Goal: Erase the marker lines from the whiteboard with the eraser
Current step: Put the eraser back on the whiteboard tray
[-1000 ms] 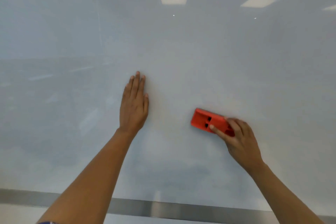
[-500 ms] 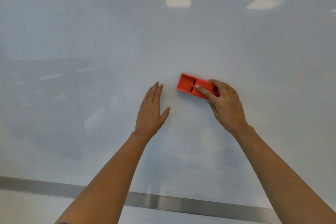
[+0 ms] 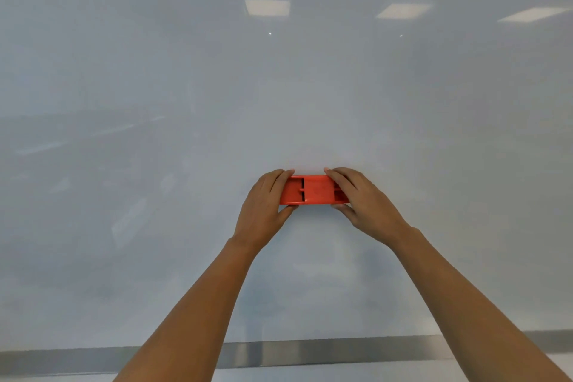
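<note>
Your two hands hold the orange eraser (image 3: 314, 190) level against the whiteboard (image 3: 155, 102), near the middle of the view. Your left hand (image 3: 263, 208) clasps its left end, fingers over the top edge and thumb under the bottom edge. Your right hand (image 3: 364, 203) grasps the right end the same way. The board looks clean around the eraser, with ceiling lights (image 3: 267, 7) reflected high up. A metal frame strip (image 3: 310, 350) runs along the board's bottom edge.

Single head view; faces whiteboard (image 3: 186, 102) squarely from arm's reach, tilted slightly down; metal bottom rail (image 3: 310, 350) at frame bottom.
</note>
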Motion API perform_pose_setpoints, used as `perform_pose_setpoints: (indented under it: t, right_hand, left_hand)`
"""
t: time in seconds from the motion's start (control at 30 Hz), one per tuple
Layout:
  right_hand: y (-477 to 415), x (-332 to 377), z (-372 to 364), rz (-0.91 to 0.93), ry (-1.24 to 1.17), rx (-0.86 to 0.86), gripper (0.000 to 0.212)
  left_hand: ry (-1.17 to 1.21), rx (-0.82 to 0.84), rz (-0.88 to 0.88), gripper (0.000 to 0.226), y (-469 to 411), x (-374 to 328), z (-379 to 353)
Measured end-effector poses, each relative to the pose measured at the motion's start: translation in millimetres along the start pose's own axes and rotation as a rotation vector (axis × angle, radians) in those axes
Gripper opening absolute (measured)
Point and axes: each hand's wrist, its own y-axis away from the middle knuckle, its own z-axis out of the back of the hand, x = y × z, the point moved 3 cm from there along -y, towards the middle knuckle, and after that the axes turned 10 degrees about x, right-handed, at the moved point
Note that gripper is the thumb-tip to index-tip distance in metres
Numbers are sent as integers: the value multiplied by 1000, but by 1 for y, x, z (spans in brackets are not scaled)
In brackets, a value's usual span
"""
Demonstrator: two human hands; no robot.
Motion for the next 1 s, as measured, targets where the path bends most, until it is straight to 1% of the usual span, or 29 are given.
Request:
perform_pose_setpoints:
  t: [0.27, 0.47, 0.63, 0.8, 1.0]
  right_hand:
    - [61, -33, -21, -123, -66, 106, 68]
    - [128, -68, -46, -190, -75, 231, 67]
    - [196, -104, -71, -249, -111, 349, 65]
    - [254, -143, -84, -262, -97, 447, 63]
    - [306, -174, -102, -268, -110, 555, 65]
  left_hand:
    - [35, 120, -26, 64, 16, -23, -56]
    - [111, 248, 15, 66, 39, -59, -125]
    - [147, 346, 32, 60, 60, -101, -190]
    - [185, 466, 94, 57, 80, -143, -255]
    - [168, 583, 154, 56, 96, -178, -308]
